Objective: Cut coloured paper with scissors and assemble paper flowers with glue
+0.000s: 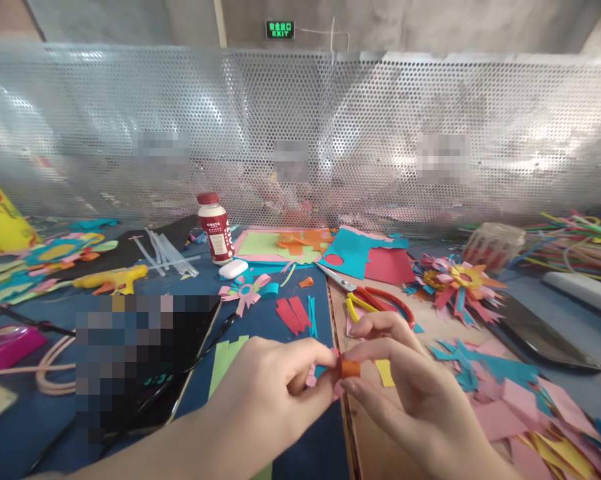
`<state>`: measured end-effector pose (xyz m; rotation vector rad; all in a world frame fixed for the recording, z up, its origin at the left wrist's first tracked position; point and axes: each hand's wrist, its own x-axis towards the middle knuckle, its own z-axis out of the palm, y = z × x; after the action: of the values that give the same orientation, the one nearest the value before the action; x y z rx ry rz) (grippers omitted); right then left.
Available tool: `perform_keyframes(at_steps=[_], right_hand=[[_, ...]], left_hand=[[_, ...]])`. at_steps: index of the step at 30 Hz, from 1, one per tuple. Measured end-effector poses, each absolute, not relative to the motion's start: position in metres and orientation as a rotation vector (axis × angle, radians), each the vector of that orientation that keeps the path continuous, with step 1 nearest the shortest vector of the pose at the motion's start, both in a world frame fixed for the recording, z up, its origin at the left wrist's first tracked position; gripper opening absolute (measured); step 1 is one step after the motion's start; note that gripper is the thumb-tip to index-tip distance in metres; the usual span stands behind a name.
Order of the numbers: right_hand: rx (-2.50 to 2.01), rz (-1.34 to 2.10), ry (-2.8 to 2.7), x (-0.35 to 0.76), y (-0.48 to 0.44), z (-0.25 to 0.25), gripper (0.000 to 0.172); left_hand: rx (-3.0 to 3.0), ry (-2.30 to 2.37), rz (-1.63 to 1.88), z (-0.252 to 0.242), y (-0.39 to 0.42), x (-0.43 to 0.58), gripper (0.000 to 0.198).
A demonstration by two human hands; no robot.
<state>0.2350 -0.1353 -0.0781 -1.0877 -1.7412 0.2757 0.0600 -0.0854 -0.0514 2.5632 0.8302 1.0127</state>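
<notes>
Low in the middle of the view, both hands meet at a small looped orange paper strip [350, 369]. My right hand [415, 387] pinches it between thumb and index finger, the other fingers bent above. Closed at its left end, my left hand [285, 380] pinches with thumb and index finger where the orange strip meets bits of pink paper [337, 390]. Its other fingers curl underneath, and part of what it grips is hidden. Just beyond the hands are red paper strips [291, 315], thin blue strips [312, 316] and red-and-yellow-handled scissors [375, 300]. A pink and blue paper flower [245, 292] lies farther left.
On the left are a tablet [180, 373], a yellow glue gun [111, 279] and glue sticks [168, 253]. A Costa bottle [214, 230] stands behind. Paper scraps [510, 407], a dark phone [545, 333] and a layered paper flower [460, 280] are right. A perforated metal screen [370, 133] closes the back.
</notes>
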Motion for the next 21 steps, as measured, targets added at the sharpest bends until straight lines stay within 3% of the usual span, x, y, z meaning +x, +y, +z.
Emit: perform_keyframes(at_steps=[21], right_hand=[[-1.076,-0.012,-1.839,0.2368,-0.1387,-0.075,0.023]], left_hand=[[2.633,0.78,1.098,-0.0545,-0.0863,0.0598,0.01]])
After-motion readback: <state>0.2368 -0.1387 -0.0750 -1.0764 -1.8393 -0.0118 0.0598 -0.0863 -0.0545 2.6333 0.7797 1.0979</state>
